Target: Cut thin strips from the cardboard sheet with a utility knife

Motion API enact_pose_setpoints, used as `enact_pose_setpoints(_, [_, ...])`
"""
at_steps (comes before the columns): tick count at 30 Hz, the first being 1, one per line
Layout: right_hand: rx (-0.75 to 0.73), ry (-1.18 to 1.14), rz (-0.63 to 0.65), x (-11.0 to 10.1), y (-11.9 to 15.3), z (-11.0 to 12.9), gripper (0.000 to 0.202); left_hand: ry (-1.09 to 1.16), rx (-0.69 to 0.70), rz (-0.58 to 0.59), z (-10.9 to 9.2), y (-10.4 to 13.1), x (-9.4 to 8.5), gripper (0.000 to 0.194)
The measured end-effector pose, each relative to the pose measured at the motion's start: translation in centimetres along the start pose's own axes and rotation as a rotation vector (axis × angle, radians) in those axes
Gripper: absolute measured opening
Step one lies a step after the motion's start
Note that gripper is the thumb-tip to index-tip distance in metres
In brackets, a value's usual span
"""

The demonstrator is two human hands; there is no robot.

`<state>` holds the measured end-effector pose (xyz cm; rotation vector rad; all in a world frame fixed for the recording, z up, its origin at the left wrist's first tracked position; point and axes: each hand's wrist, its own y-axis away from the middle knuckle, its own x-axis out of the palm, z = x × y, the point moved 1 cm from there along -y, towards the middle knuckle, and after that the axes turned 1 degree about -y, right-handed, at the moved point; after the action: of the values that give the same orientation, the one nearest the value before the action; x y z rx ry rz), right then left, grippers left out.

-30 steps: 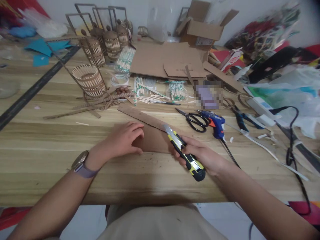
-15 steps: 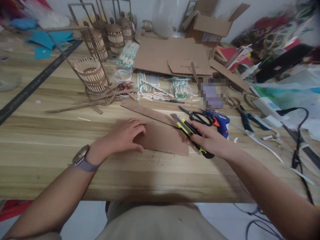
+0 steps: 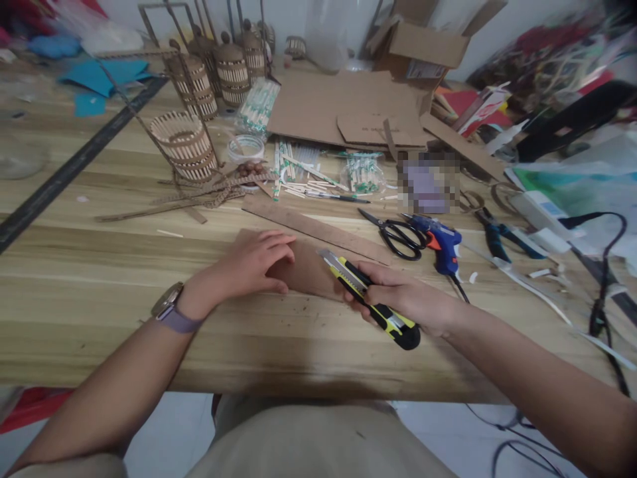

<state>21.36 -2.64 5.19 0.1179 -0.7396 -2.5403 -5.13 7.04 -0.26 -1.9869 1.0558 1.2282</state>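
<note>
A yellow and black utility knife is gripped in my right hand, its blade out and pointing up and to the left. Under the knife lies a flat piece of brown cardboard, partly covered by both hands. My left hand rests on the left part of that piece, fingers bent and apart, with nothing held in them. Just beyond it lies a long cardboard strip, set at a slant. Small dark crumbs are scattered on the wood near the cardboard's front edge.
Black scissors, a blue glue gun and pliers lie to the right. Behind are a tape roll, bagged sticks, a pen and large cardboard sheets. A slatted stick basket stands at left.
My right hand has drawn the knife left and toward me, over the cardboard piece. The strip's right end and the scissors are now uncovered. My left hand stays on the cardboard.
</note>
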Motion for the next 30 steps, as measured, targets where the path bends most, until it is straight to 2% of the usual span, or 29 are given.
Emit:
enact_pose_setpoints(5, [0.036,-0.069,-0.023,0.4,0.2,-0.6,0.033,-0.015,0.008,-0.006,0.2,-0.2,0.2,0.052])
enact_pose_setpoints(8, [-0.015,0.016,-0.033,0.2,-0.1,-0.3,0.033,-0.038,0.008,-0.001,0.3,-0.1,0.1,0.054])
enact_pose_setpoints(12, [-0.1,0.436,-0.068,-0.4,-0.7,0.7,0.019,-0.049,-0.001,-0.089,0.3,0.1,-1.2,0.048])
enact_pose_setpoints(15, [-0.107,0.865,-0.121,0.1,-1.1,1.8,0.027,-0.111,-0.037,-0.213,0.1,-0.3,-1.9,0.05])
enact_pose_setpoints(19, [-0.033,1.321,-0.138,2.1,-2.2,2.8,0.027,-0.247,-0.072,-0.26,0.1,-1.7,-0.9,0.058])
enact_pose_setpoints(24, [-0.009,1.518,-0.116,3.5,-3.6,2.8,0.035,-0.384,-0.028,-0.183,0.2,-2.7,1.4,0.066])
enact_pose_setpoints(30, [-0.035,1.551,-0.083,3.3,-3.8,2.6,0.041,-0.449,-0.019,-0.158,0.0,-2.5,2.1,0.066])
